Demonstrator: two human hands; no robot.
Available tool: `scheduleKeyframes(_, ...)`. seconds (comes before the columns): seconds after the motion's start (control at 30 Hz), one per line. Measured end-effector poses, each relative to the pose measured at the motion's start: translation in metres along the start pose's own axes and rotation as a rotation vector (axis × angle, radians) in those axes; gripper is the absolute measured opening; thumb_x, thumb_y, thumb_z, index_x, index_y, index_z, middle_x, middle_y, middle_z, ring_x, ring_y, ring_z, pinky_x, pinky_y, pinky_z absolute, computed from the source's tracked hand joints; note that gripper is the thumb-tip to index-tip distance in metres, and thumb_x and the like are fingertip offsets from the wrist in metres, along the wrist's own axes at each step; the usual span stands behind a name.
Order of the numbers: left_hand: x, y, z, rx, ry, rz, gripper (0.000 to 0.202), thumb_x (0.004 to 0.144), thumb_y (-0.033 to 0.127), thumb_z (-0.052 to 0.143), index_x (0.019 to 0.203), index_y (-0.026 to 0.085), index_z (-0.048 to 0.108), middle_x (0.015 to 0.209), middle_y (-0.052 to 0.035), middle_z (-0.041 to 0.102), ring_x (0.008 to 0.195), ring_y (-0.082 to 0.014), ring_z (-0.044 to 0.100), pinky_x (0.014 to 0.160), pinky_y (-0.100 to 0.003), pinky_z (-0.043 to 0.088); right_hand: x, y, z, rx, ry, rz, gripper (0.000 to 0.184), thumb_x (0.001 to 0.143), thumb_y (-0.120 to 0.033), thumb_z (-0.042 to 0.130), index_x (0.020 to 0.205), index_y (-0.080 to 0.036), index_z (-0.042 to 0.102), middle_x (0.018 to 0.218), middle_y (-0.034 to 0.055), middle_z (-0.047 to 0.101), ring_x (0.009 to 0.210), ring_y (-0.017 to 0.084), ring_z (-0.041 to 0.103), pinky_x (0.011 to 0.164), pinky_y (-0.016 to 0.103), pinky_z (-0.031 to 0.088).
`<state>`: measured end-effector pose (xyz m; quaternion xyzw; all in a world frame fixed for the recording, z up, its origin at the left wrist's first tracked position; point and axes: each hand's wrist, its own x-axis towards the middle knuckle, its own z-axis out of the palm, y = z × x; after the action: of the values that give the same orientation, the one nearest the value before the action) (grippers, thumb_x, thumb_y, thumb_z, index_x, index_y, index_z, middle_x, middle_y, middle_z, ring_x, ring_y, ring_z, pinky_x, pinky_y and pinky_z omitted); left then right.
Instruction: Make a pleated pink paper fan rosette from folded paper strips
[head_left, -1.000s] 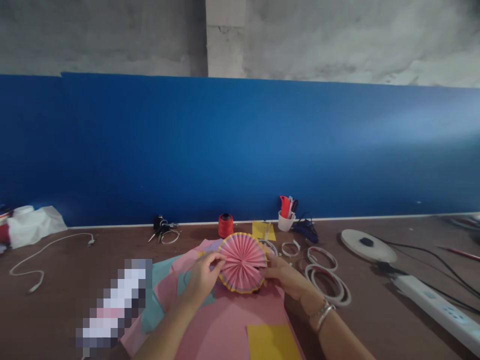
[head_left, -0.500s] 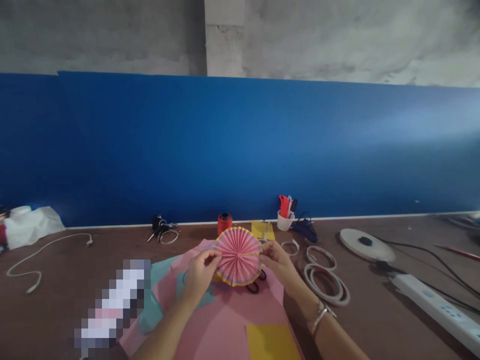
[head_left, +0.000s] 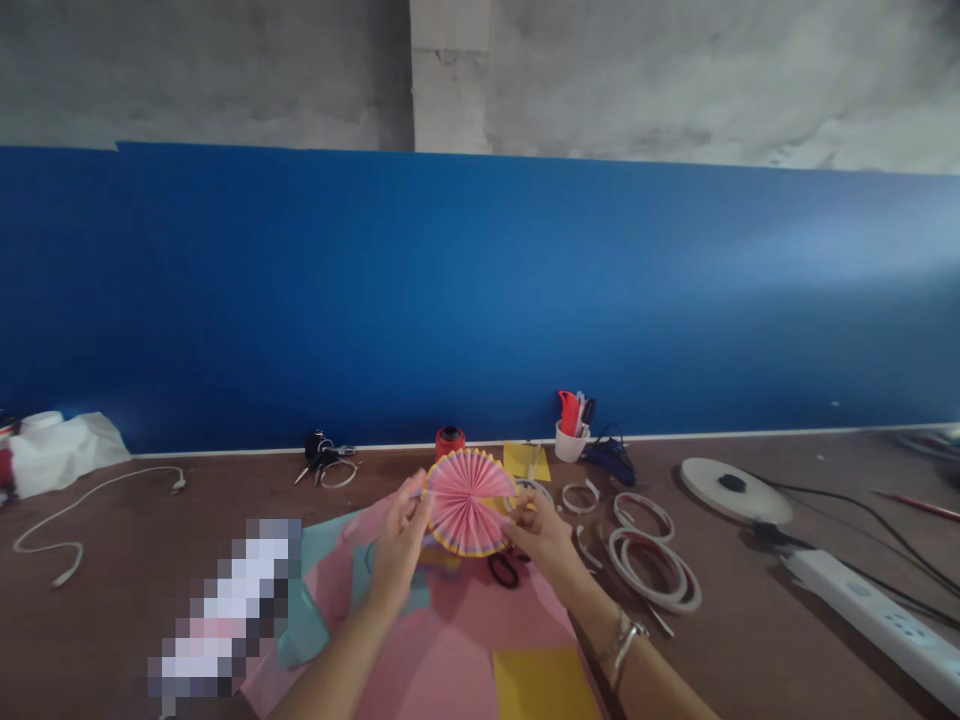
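A dark brown tabletop (head_left: 120, 640) is spread across the lower frame, backed by a plain blue partition panel (head_left: 300, 300); above it a bare grey concrete wall (head_left: 225, 70) is seen, with a paler concrete pillar (head_left: 450, 100) at upper centre. At far left a crumpled white plastic bag (head_left: 71, 455) and a thin white cable (head_left: 69, 574) are seen, then a bunch of dark keys (head_left: 321, 458). At lower centre the tabletop is covered by overlapping pink and teal paper sheets (head_left: 427, 660). Above them a round pink pleated paper fan with a yellow rim (head_left: 465, 505) is held, a gap left open at its right side. Its left rim is pinched between the thumb and fingers of the left hand (head_left: 401, 535); its right edge, beside the gap, is pinched by the fingertips of the right hand (head_left: 544, 530). Farther right a small white cup (head_left: 572, 443), coiled white strips (head_left: 652, 565) and a white power strip (head_left: 885, 610) are placed.

At lower left one long object (head_left: 232, 605) is masked by pixelation. Some left fingertips are hidden behind the fan, as is most of a red thread spool (head_left: 450, 440). Black loops (head_left: 504, 572) are partly covered. A yellow paper sheet (head_left: 544, 685) is cut off below, the power strip at right.
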<state>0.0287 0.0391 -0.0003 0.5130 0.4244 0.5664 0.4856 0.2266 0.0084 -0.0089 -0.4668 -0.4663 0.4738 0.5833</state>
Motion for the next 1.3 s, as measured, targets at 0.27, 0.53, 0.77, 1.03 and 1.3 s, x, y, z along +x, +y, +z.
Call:
scheduleKeyframes(0.27, -0.025, -0.004, 0.032, -0.400, -0.245, -0.299, 0.049, 0.064, 0.038, 0.077, 0.104, 0.016, 0.061, 0.094, -0.0090, 0.070, 0.084, -0.0225, 0.067, 0.077, -0.034, 0.051, -0.009, 0.006, 0.021, 0.015, 0.186, -0.167, 0.037, 0.068, -0.042, 0.070, 0.080, -0.025, 0.040, 0.063, -0.0066, 0.045, 0.050, 0.010, 0.047, 0.049, 0.024, 0.041)
scheduleKeyframes(0.53, -0.016, -0.006, 0.021, -0.301, -0.144, -0.283, 0.042, 0.059, 0.029, 0.078, 0.095, 0.017, 0.060, 0.076, -0.0002, 0.066, 0.060, -0.0135, 0.061, 0.055, -0.025, 0.049, -0.007, 0.002, 0.016, -0.063, 0.188, -0.204, 0.025, 0.073, -0.037, 0.064, 0.081, -0.024, 0.044, 0.066, -0.0044, 0.048, 0.054, 0.012, 0.051, 0.051, 0.026, 0.044)
scheduleKeyframes(0.77, -0.013, 0.002, 0.013, -0.307, -0.229, -0.340, 0.041, 0.061, 0.029, 0.075, 0.097, 0.017, 0.059, 0.080, -0.0022, 0.065, 0.062, -0.0154, 0.061, 0.045, -0.025, 0.051, -0.008, -0.008, 0.014, -0.036, 0.146, -0.157, 0.030, 0.069, -0.042, 0.068, 0.080, -0.024, 0.046, 0.068, -0.0024, 0.053, 0.059, 0.013, 0.054, 0.054, 0.026, 0.046)
scheduleKeyframes(1.03, -0.019, -0.006, 0.024, -0.396, -0.225, -0.280, 0.035, 0.065, 0.025, 0.075, 0.096, 0.014, 0.062, 0.091, -0.0065, 0.070, 0.081, -0.0199, 0.066, 0.069, -0.028, 0.052, -0.010, 0.000, 0.020, -0.027, 0.082, -0.145, 0.032, 0.071, -0.045, 0.066, 0.084, -0.022, 0.049, 0.072, -0.0018, 0.052, 0.057, 0.011, 0.050, 0.052, 0.024, 0.041)
scheduleKeyframes(1.3, -0.027, 0.005, 0.031, -0.428, -0.239, -0.294, 0.045, 0.059, 0.027, 0.079, 0.100, 0.015, 0.064, 0.093, -0.0073, 0.071, 0.081, -0.0214, 0.067, 0.074, -0.031, 0.051, -0.008, 0.004, 0.024, -0.031, 0.057, -0.142, 0.036, 0.063, -0.037, 0.073, 0.087, -0.023, 0.050, 0.083, 0.0013, 0.056, 0.071, 0.017, 0.055, 0.062, 0.027, 0.045)
